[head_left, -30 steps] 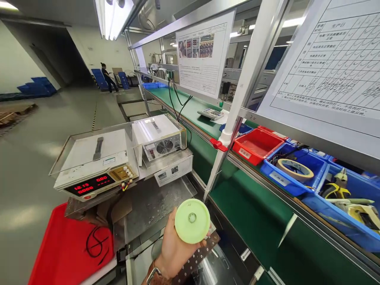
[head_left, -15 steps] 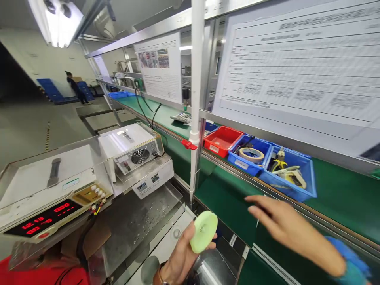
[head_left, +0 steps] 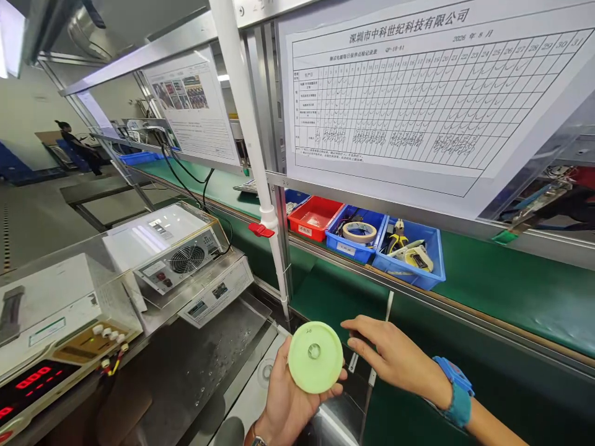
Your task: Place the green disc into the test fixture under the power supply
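My left hand (head_left: 283, 402) holds up a pale green round disc (head_left: 315, 357) with a small centre hub, its flat face turned toward me. My right hand (head_left: 395, 359), with a blue band at the wrist, reaches in from the right; its fingers are spread and its fingertips are close beside the disc's right edge. Whether they touch it I cannot tell. Both hands hover over a metal work surface (head_left: 209, 359) at the front of the green conveyor belt (head_left: 502, 291).
Two white instruments stand at left: one with a red digital display (head_left: 32, 384), one with a fan grille (head_left: 176, 260). A red bin (head_left: 316, 218) and blue bins (head_left: 409, 254) with tape and tools sit behind a white post (head_left: 260, 186). A person stands far back left.
The view swung right. My right hand came in from the right and closed on the disc. My left hand turned the disc from edge-on to face-on.
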### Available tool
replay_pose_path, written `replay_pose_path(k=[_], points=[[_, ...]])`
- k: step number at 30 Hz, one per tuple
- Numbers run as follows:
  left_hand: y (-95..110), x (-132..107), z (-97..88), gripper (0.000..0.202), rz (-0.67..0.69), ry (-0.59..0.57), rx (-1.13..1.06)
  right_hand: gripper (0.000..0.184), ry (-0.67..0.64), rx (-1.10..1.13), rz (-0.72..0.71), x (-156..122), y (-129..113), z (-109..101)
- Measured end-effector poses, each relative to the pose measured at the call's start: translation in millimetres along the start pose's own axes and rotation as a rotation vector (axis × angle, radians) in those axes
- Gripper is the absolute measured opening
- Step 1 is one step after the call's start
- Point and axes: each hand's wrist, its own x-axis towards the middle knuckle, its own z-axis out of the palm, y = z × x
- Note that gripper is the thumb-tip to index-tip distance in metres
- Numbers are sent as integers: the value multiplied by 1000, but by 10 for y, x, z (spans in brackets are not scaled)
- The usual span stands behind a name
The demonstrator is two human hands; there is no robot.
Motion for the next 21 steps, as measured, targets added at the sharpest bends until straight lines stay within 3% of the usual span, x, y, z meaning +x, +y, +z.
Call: replay_pose_path(k=[7, 13, 21], points=[[32, 62, 24, 85, -81, -14, -59, 38, -26, 102, -50, 126, -2, 117], [88, 86, 27, 85, -64, 59, -52, 36, -47, 156, -63, 239, 47, 179], [143, 152, 4, 89, -66, 35, -67, 35, -43, 87, -86, 307, 32, 160]])
